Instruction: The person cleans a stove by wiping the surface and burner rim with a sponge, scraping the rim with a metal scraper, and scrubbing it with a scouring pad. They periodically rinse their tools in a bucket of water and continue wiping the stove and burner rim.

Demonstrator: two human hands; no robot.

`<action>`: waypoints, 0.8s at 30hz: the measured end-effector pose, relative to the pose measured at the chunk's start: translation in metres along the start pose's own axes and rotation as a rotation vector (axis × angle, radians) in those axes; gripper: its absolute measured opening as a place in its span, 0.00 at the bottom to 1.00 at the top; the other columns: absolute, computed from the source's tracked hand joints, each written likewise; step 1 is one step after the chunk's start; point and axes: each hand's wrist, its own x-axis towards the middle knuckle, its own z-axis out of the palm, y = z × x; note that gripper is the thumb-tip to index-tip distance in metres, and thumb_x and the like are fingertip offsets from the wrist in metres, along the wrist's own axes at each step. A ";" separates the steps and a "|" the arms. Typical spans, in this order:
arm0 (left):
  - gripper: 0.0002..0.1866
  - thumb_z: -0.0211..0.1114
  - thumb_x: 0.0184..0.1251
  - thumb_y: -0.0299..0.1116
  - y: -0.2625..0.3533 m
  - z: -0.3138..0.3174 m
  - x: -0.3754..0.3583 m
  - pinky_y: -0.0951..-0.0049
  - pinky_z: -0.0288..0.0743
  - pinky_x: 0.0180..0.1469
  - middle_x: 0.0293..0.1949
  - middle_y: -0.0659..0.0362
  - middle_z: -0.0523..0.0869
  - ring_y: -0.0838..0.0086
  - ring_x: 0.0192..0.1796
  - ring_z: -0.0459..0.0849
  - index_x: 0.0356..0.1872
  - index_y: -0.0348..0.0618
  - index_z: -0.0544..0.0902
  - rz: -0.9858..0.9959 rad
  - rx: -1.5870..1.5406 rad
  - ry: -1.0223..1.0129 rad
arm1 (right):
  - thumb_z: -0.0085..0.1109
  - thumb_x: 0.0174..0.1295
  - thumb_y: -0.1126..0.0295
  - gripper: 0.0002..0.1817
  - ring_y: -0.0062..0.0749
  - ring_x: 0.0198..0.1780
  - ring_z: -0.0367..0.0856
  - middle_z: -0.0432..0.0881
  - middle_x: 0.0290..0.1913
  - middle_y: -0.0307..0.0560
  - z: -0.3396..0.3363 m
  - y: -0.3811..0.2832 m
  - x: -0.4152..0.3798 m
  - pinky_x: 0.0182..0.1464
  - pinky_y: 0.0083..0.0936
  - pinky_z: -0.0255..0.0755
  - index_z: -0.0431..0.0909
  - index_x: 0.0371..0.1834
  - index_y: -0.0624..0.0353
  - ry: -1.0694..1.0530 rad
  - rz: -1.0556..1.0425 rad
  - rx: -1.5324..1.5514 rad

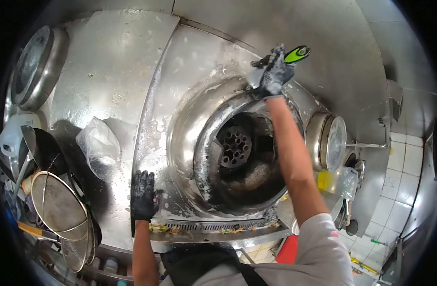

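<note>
My right hand, in a black glove with suds on it, is wrapped round a brush with a green and black handle, at the far right rim of a large round wok burner. The head of the brush is mostly hidden by the hand. Inside the burner's dark opening lies a round plate with holes. My left hand, also black-gloved, rests flat with fingers spread on the wet, soapy steel surface left of the burner.
A clear plastic bag lies on the left counter, beside strainers and a dark wok. Lidded steel pots stand at the far left and right of the burner. Food scraps lie along the front drain grate.
</note>
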 end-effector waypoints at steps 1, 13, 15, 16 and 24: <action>0.36 0.62 0.59 0.37 0.003 -0.009 0.005 0.52 0.45 0.77 0.70 0.44 0.64 0.48 0.74 0.56 0.70 0.40 0.64 -0.004 0.014 -0.008 | 0.56 0.68 0.66 0.09 0.22 0.16 0.71 0.74 0.18 0.38 -0.002 -0.006 0.005 0.17 0.27 0.68 0.76 0.31 0.56 -0.140 -0.011 0.093; 0.37 0.64 0.55 0.33 0.000 0.000 0.004 0.51 0.48 0.76 0.70 0.44 0.65 0.48 0.75 0.56 0.69 0.40 0.66 -0.021 -0.045 0.048 | 0.59 0.68 0.61 0.12 0.27 0.15 0.68 0.71 0.17 0.38 0.009 -0.016 -0.018 0.20 0.29 0.68 0.71 0.28 0.52 0.129 0.290 0.194; 0.36 0.63 0.56 0.34 -0.001 0.000 0.004 0.51 0.48 0.76 0.70 0.44 0.65 0.47 0.74 0.56 0.69 0.39 0.66 0.010 -0.040 0.069 | 0.61 0.66 0.64 0.09 0.23 0.16 0.71 0.75 0.18 0.39 0.018 0.014 -0.022 0.20 0.26 0.72 0.75 0.32 0.55 0.014 0.027 -0.131; 0.36 0.63 0.56 0.34 0.003 -0.008 0.003 0.51 0.48 0.76 0.70 0.44 0.65 0.47 0.74 0.57 0.69 0.39 0.66 -0.006 -0.041 0.012 | 0.60 0.67 0.62 0.10 0.23 0.15 0.70 0.73 0.17 0.38 0.013 0.002 -0.022 0.19 0.25 0.71 0.74 0.32 0.54 -0.058 0.029 -0.085; 0.35 0.61 0.56 0.35 0.001 -0.007 0.005 0.51 0.48 0.76 0.70 0.44 0.65 0.47 0.74 0.57 0.69 0.42 0.67 -0.009 -0.074 0.028 | 0.56 0.69 0.54 0.14 0.21 0.15 0.62 0.63 0.16 0.30 -0.001 -0.004 -0.021 0.19 0.28 0.66 0.72 0.31 0.51 -0.148 0.143 0.124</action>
